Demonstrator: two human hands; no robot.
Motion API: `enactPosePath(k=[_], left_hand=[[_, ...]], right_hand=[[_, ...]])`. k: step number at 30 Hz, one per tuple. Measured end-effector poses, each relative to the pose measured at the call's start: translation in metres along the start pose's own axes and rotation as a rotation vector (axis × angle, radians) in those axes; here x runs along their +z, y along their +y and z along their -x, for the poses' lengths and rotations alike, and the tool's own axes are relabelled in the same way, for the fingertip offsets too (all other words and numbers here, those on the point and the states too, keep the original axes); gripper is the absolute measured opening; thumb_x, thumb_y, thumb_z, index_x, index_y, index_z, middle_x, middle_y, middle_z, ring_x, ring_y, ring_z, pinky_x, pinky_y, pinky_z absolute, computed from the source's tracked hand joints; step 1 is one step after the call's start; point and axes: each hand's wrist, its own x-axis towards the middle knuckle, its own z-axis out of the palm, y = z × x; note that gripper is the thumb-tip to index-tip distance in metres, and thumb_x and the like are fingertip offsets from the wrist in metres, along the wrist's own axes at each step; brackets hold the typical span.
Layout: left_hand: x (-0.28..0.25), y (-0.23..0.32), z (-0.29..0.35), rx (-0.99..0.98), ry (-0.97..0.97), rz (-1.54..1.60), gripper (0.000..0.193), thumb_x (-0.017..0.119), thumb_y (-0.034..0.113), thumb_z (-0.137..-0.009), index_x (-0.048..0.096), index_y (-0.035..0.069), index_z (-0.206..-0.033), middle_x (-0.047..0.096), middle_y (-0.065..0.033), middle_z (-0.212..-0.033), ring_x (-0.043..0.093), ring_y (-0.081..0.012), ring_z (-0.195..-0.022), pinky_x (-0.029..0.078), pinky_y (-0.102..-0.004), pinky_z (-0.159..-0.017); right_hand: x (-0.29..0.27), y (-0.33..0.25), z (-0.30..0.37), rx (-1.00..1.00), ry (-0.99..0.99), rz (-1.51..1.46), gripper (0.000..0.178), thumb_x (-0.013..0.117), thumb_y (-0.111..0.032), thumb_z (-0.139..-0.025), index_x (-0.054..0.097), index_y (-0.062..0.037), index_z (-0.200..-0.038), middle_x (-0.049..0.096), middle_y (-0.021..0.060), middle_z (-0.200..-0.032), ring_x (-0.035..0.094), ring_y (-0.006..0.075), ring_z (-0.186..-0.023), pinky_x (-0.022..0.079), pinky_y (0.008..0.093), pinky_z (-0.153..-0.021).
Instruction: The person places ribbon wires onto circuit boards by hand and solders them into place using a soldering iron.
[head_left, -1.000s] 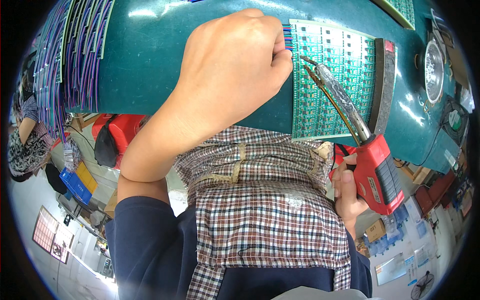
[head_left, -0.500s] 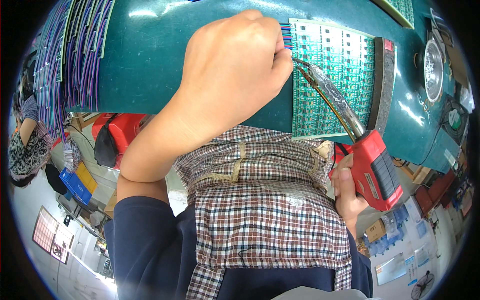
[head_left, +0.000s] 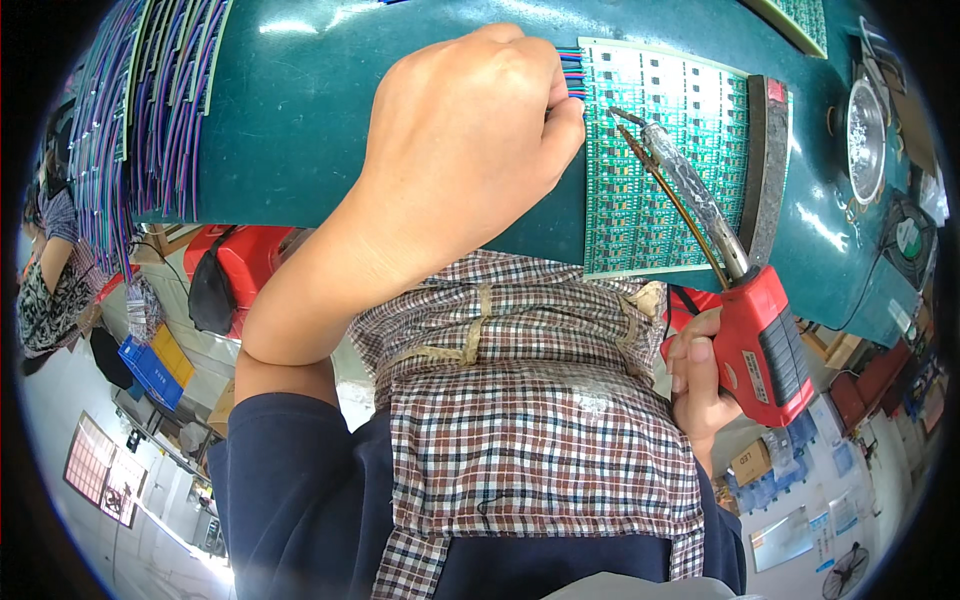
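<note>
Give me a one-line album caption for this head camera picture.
Left hand pins coloured wires at a green circuit panel while the right hand aims a red soldering gun.

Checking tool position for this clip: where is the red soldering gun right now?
In the head view, the red soldering gun is at the right, gripped by the right hand, its tip over the green circuit board panel on the teal table.
</note>
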Motion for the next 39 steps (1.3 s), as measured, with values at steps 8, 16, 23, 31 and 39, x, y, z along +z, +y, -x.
enactPosePath(k=[8,16,23,31,39], left_hand=[[-0.026,-0.003,-0.019,0.065,0.182,-0.048,0.014,0.066,0.002,-0.078,0.056,0.003,-0.087,0.054,-0.0112,-0.074,0.056,-0.0293,-0.073,0.045,-0.0370,-0.066],[-0.025,-0.019,-0.027,0.069,0.113,-0.086,0.011,0.068,0.004,-0.077,0.057,0.003,-0.080,0.054,-0.0115,-0.081,0.054,-0.0301,-0.077,0.043,-0.0382,-0.070],[-0.026,-0.018,-0.027,0.166,0.165,-0.223,0.011,0.067,0.005,-0.078,0.057,0.004,-0.080,0.054,-0.0109,-0.080,0.054,-0.0302,-0.077,0.043,-0.0378,-0.071],[-0.035,0.006,-0.023,-0.067,0.157,0.208,0.009,0.066,0.002,-0.080,0.057,0.001,-0.082,0.055,-0.0114,-0.074,0.055,-0.0299,-0.068,0.044,-0.0364,-0.063],[-0.012,0.010,0.005,-0.039,-0.062,0.108,0.015,0.071,0.011,-0.081,0.061,0.001,-0.081,0.060,-0.0076,-0.074,0.060,-0.0172,-0.063,0.050,-0.0283,-0.058]], right_hand=[[0.002,0.000,0.002,0.022,0.048,-0.028,0.017,0.059,-0.010,-0.090,0.053,0.0064,-0.092,0.048,0.0040,-0.059,0.036,0.0064,-0.041,0.032,0.0223,-0.040],[0.001,0.004,0.006,0.045,0.068,-0.036,0.018,0.059,-0.010,-0.090,0.053,0.0071,-0.093,0.048,0.0041,-0.058,0.035,0.0061,-0.040,0.032,0.0222,-0.040],[0.001,0.004,0.005,0.045,0.075,-0.034,0.016,0.058,-0.008,-0.089,0.054,0.0064,-0.095,0.049,0.0042,-0.060,0.035,0.0056,-0.042,0.032,0.0219,-0.041],[0.000,0.005,0.005,0.036,0.070,-0.040,0.017,0.059,-0.009,-0.089,0.053,0.0061,-0.092,0.049,0.0046,-0.061,0.035,0.0058,-0.042,0.032,0.0219,-0.041],[-0.003,0.005,0.010,0.016,0.024,0.000,0.017,0.057,-0.008,-0.090,0.052,0.0071,-0.096,0.047,0.0040,-0.060,0.035,0.0061,-0.041,0.031,0.0219,-0.041]])
